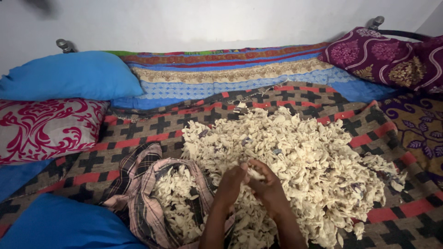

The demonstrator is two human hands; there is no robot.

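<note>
Both hands meet over the stuffing: left hand and right hand pinch one cream tuft between them. The big fluff pile spreads just beyond and right of them, and the plaid cloth bag sits left.

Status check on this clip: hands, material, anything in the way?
Left hand and right hand together, pinching one cotton tuft. Big cotton pile ahead, plaid cloth bag left, part-filled. Nothing blocking.

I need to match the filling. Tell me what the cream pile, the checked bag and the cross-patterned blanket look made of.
Cream pile: looks like torn scraps of soft fibre, cotton or foam; matte, ragged edges, so uncertain. Both hands pinch one scrap. Checked bag: thin woven cloth, limp folds, dull plaid weave. Cross-patterned blanket: thicker woven textile, coarse flat surface, probably wool or acrylic.
</note>
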